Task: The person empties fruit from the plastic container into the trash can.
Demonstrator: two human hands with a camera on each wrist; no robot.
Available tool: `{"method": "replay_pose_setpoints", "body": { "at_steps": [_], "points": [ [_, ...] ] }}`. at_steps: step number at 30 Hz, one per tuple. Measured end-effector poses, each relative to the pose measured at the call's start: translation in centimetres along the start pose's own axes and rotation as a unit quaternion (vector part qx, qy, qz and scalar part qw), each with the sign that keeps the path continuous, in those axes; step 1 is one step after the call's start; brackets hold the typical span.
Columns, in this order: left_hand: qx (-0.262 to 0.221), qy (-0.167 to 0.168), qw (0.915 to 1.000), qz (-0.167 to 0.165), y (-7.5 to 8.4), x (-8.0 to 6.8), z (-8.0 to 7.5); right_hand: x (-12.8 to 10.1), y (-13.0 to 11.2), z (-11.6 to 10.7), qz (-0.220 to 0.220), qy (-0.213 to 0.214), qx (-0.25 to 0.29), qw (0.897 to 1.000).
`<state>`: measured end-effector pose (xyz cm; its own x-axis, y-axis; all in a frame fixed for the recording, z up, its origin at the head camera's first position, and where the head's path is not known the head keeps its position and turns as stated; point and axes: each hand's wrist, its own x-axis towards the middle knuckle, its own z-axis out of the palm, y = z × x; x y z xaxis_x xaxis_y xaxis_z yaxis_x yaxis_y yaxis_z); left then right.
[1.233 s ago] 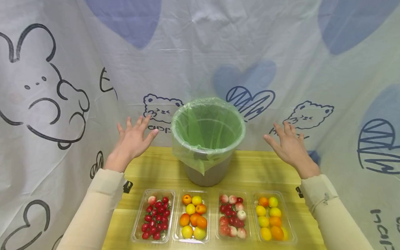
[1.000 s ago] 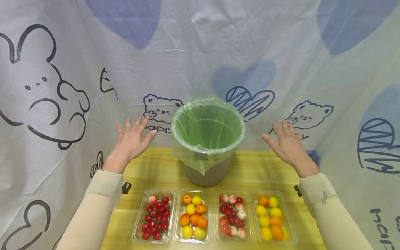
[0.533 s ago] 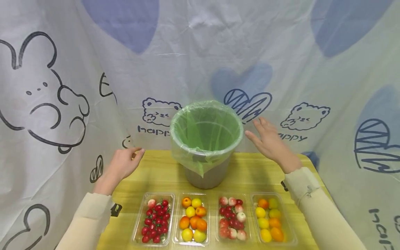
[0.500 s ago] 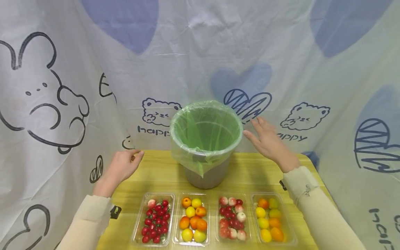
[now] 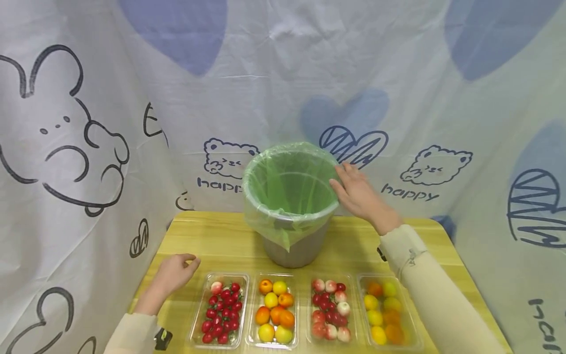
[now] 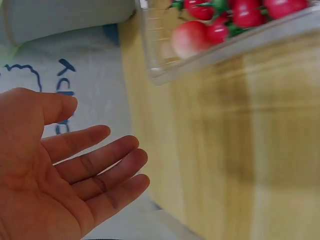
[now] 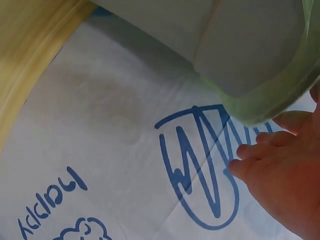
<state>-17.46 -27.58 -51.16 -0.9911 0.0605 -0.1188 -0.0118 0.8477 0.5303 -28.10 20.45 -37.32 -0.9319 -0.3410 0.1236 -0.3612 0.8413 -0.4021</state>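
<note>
1. Right hand: fingers straight and relaxed, holding nothing, at the right side of the rim of the bin. From the right wrist view the fingertips lie just beside the green liner; actual contact cannot be told.
2. Left hand: loosely open and empty, low over the table, just left of the near-left tray of cherry tomatoes.
3. The bin stands at the far middle of the table, behind four fruit trays.
4. Step in hand, by judgement: approach to the bin's rim, no grasp made.
5. Next move calls for a light, steady touch, since the thin liner would slip or crumple easily.
</note>
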Motion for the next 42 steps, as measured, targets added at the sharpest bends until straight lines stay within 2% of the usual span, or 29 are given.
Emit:
{"method": "replay_pose_setpoints", "body": {
  "at_steps": [3, 7, 13, 21, 27, 35, 42],
  "points": [
    [-0.02, -0.006, 0.9997, -0.011, -0.8, -0.6, 0.9, 0.2, -0.1, 0.3, -0.001, -0.005, -0.001, 1.0],
    [-0.079, -0.024, 0.9959, -0.038, -1.4, -1.3, 1.8, 0.5, -0.2, 0.6, -0.003, -0.009, -0.001, 1.0],
    [-0.173, -0.053, 0.9793, -0.091, -2.0, -1.9, 2.7, 0.6, -0.3, 0.9, -0.003, -0.017, 0.006, 1.0],
    [-0.22, -0.091, 0.9623, -0.131, -2.5, -2.2, 3.8, 0.5, -0.1, 1.0, 0.001, -0.029, 0.006, 1.0],
    [-0.24, -0.126, 0.9524, -0.138, -2.8, -2.6, 4.2, 0.5, -0.4, 0.7, 0.005, -0.046, 0.0, 0.999],
    [-0.262, -0.152, 0.9456, -0.118, -3.0, -2.9, 4.6, 0.7, -0.9, 0.3, 0.019, -0.08, -0.027, 0.996],
    [-0.3, -0.173, 0.9324, -0.104, -3.5, -2.9, 5.0, 0.7, -0.9, 0.1, 0.02, -0.089, -0.031, 0.995]
  ]
}}
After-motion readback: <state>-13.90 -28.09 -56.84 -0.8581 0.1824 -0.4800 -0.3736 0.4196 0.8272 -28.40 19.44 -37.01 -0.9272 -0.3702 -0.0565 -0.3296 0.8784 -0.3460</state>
